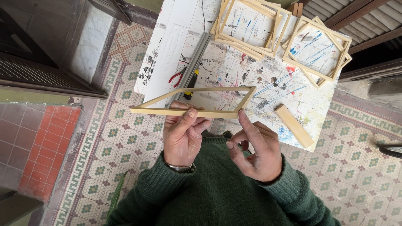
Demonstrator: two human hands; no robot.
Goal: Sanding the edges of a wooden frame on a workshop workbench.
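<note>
The left hand point(182, 136) pinches the near rail of a pale wooden frame point(193, 101), the right hand point(253, 152) loosely open with 1 finger touching its corner, above a paint-spattered table point(268, 90) bearing stacked frames point(251, 25), red pliers point(178, 77) and a wood block point(294, 125).

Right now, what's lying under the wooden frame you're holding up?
Through the wooden frame, held by the left hand, shows the paint-spattered table and a yellow-handled tool. Red pliers lie just beyond. The near rail hides the table edge.
</note>
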